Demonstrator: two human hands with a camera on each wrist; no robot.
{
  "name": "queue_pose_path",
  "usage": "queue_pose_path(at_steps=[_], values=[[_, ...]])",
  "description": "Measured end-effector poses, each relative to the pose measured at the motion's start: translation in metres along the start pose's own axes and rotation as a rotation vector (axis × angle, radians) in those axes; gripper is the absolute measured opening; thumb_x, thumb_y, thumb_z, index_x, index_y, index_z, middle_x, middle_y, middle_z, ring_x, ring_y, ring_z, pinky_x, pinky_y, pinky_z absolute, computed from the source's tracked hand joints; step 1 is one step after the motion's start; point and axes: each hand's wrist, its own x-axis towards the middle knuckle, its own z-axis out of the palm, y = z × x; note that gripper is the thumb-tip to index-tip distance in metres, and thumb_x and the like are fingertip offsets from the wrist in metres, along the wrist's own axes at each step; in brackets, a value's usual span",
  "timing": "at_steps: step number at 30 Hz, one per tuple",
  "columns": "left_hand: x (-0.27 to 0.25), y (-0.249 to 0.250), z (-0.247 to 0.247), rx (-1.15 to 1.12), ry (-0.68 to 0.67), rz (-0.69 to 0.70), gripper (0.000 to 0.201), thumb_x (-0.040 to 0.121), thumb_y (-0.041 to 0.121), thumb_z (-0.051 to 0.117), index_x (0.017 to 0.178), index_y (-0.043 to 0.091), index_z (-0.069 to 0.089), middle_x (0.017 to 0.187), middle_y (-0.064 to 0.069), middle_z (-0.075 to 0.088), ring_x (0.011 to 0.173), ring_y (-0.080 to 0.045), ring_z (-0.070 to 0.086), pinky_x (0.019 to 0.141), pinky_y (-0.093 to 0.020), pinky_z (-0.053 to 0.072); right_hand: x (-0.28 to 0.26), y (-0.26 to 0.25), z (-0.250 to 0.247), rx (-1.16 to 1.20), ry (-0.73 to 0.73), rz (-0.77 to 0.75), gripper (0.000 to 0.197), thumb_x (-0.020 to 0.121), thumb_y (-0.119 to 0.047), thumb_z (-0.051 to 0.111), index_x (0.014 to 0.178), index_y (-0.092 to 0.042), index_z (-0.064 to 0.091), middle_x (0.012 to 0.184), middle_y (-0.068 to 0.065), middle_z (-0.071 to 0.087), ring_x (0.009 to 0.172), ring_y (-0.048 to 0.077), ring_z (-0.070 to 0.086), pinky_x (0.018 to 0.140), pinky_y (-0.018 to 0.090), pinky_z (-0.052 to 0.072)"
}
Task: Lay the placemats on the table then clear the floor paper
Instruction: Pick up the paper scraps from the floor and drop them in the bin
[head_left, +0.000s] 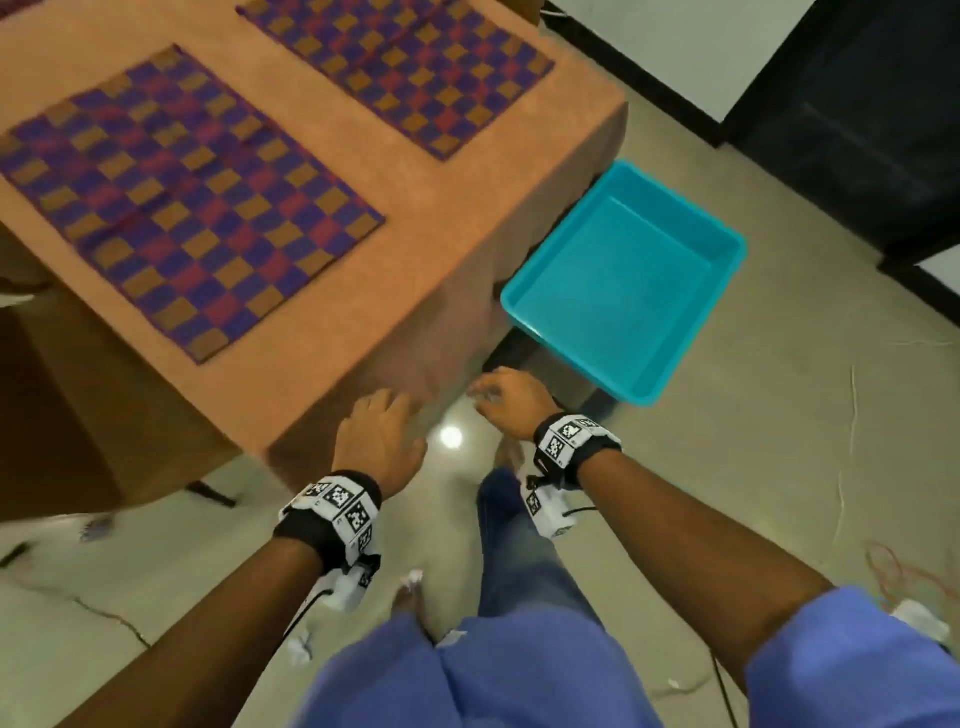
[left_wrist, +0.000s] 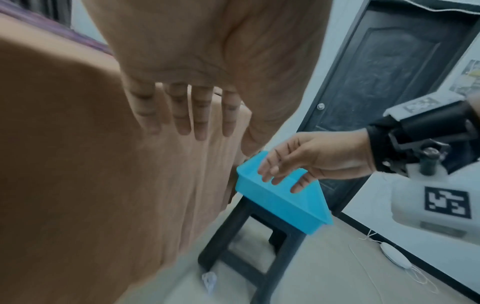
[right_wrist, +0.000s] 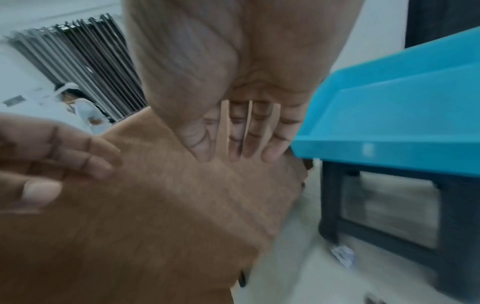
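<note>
Beside the table (head_left: 322, 374) corner, my left hand (head_left: 382, 436) and right hand (head_left: 511, 400) hang relaxed, holding nothing. The blue tub (head_left: 623, 280) on the stool (left_wrist: 249, 246) holds nothing; paper scraps (head_left: 413, 579) litter the floor.

Placemats: two, checked purple, red and orange; near placemat (head_left: 182, 202), far placemat (head_left: 400, 73).
Table: one, under an orange cloth (head_left: 322, 364).
Blue tub: one (head_left: 623, 280).
Dark stool: one, under the tub (left_wrist: 259, 242).
Crumpled paper scraps on the floor: at least four in the head view; first (head_left: 413, 578), second (head_left: 300, 647), third (head_left: 451, 638), fourth (head_left: 922, 621).
Hands: two; left hand (head_left: 376, 436), right hand (head_left: 511, 397).
Wrist bands with printed markers: two.
</note>
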Motion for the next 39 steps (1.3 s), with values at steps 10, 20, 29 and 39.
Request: queue_pose_path(at_steps=[10, 20, 29, 39], values=[[-0.137, -0.054, 0.094, -0.293, -0.403, -0.338, 0.029, 0.087, 0.032, 0.061, 0.115, 0.025, 0.062, 0.114, -0.003, 0.066, 0.104, -0.022, 0.061, 0.084, -0.029, 0.045, -0.126, 0.051, 0.093, -0.031, -0.363, 0.261, 0.021, 0.088, -0.022, 0.063, 0.107, -0.022, 0.070, 0.108, 0.005, 0.070, 0.101, 0.022, 0.064, 0.088, 0.028, 0.047], [-0.160, -0.033, 0.178, -0.411, -0.410, -0.631, 0.026, 0.092, 0.040, 0.052, 0.111, 0.024, 0.061, 0.111, -0.004, 0.066, 0.097, -0.023, 0.062, 0.082, -0.029, 0.048, -0.129, 0.120, 0.164, 0.002, -0.580, 0.219, 0.019, 0.087, -0.023, 0.062, 0.104, -0.024, 0.071, 0.110, 0.001, 0.069, 0.099, 0.017, 0.063, 0.086, 0.025, 0.048], [-0.110, -0.031, 0.297, -0.505, -0.423, -0.695, 0.022, 0.089, 0.027, 0.055, 0.111, 0.027, 0.059, 0.113, -0.001, 0.066, 0.097, -0.021, 0.061, 0.088, -0.030, 0.048, -0.045, 0.219, 0.219, -0.046, -0.593, 0.212, 0.017, 0.086, -0.022, 0.064, 0.102, -0.023, 0.072, 0.113, -0.001, 0.069, 0.106, 0.019, 0.063, 0.095, 0.029, 0.047], [0.061, -0.084, 0.547, -0.602, -0.295, -0.549, 0.007, 0.087, 0.035, 0.057, 0.089, 0.042, 0.055, 0.093, 0.012, 0.062, 0.089, -0.011, 0.060, 0.077, -0.020, 0.040, 0.231, 0.362, 0.315, -0.335, -0.257, 0.088, 0.058, 0.091, -0.024, 0.058, 0.146, -0.020, 0.039, 0.153, 0.009, 0.037, 0.139, 0.027, 0.037, 0.114, 0.033, 0.030]])
